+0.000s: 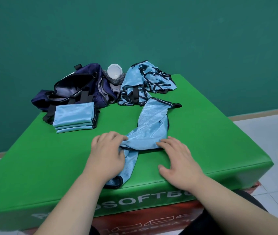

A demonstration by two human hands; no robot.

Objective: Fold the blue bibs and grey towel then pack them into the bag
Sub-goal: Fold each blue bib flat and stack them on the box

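Folded bibs [74,116] (stacked) lie right before the open bag [70,89].

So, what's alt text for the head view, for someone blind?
A left hand holds and a right hand presses a twisted blue bib on a green mat. Behind: folded bibs, an open navy bag, a bib heap.

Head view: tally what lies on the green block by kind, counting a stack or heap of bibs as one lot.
Navy bag: 1
Grey towel: 1
White round object: 1
Folded bib stack: 1
Crumpled bib heap: 1 (bibs inside cannot be counted)
Loose bib: 1
Total: 6
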